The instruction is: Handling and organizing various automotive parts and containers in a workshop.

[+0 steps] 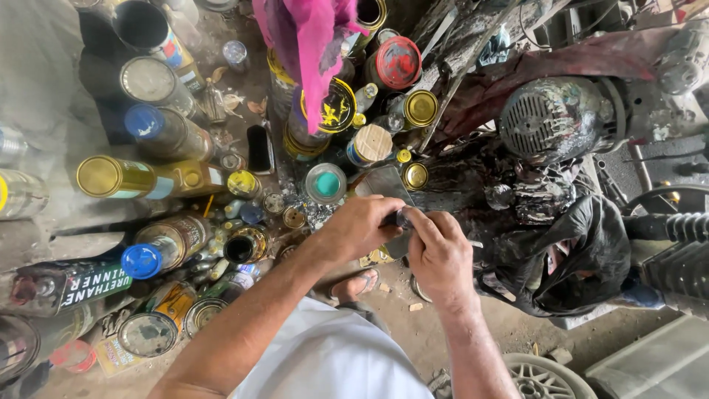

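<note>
My left hand (360, 229) and my right hand (438, 253) meet in the middle of the view, both closed on a flat grey metal blade (384, 185), like a putty knife. Its wide end points away from me toward the cans. My left hand grips the near part of the blade from the left. My right hand's fingers pinch the dark handle end from the right. The handle itself is mostly hidden under my fingers. A small tin with a teal lid (326, 183) stands just left of the blade.
Many paint tins and bottles crowd the left half, among them a gold-lidded can (100, 176) and a blue-lidded one (141, 261). A pink cloth (310, 44) hangs above. A paint-smeared motor (550, 118) and a black plastic bag (569, 258) sit right. A wheel rim (543, 377) lies low.
</note>
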